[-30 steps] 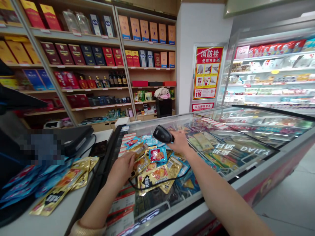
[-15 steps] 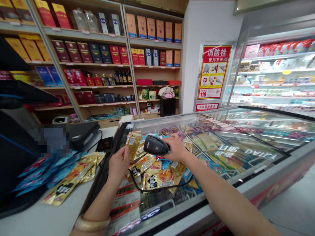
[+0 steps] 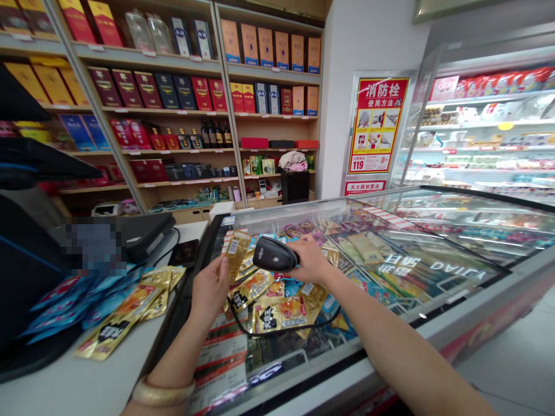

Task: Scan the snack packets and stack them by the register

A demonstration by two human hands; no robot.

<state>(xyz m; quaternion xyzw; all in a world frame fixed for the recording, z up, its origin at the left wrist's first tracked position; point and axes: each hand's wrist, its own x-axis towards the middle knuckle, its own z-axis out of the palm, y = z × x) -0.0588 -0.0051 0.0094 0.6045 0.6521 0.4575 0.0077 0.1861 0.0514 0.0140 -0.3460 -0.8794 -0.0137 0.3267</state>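
Observation:
My left hand [image 3: 210,289] pinches a gold snack packet [image 3: 236,252] and holds it upright, its barcode side facing right. My right hand [image 3: 309,260] grips a black barcode scanner [image 3: 274,254] whose head points at that packet from a few centimetres away. The scanner's black cable [image 3: 277,332] loops down over a pile of gold and blue snack packets [image 3: 280,312] lying on the glass lid of a chest freezer [image 3: 433,271].
A second heap of gold and blue packets [image 3: 108,312] lies on the white counter [image 3: 87,381] at left, beside a black till and a dark card reader [image 3: 184,253]. Shelves of boxed goods stand behind. An open chiller [image 3: 485,133] is at right.
My left hand lifted a gold packet from the pile up to the scanner. My right hand drew the scanner left and down toward it. In the last half second little moved.

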